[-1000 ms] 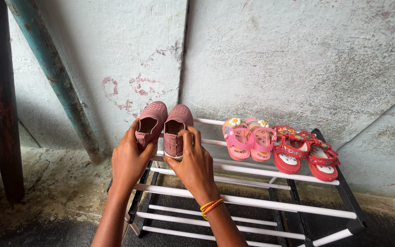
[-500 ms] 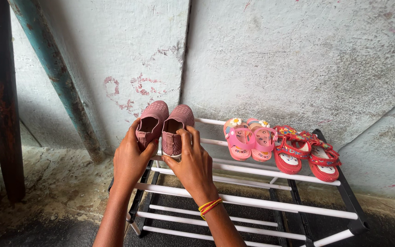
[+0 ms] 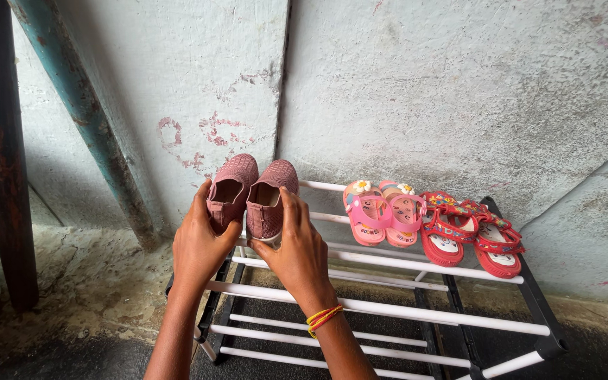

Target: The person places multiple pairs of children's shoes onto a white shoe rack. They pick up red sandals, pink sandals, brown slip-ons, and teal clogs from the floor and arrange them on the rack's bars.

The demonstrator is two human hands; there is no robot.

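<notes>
Both hands have barely shifted since a second ago; the right thumb now lies flatter along its shoe. Seen from the head camera, the left hand (image 3: 202, 243) keeps a clenched grip on the left mauve knit shoe (image 3: 229, 191), and the right hand (image 3: 297, 250) grasps the right mauve knit shoe (image 3: 270, 200). Both shoes sit at the left end of the shoe rack (image 3: 388, 309), toes towards the wall (image 3: 423, 91). Pink sandals (image 3: 381, 211) and red sandals (image 3: 469, 236) rest further right.

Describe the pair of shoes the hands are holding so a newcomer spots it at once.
On the white-barred shoe rack against the wall, look to the far left of the top shelf. The dusty-pink closed slip-on shoes sit there, unlike the open pink sandals and red sandals beside them.
</notes>
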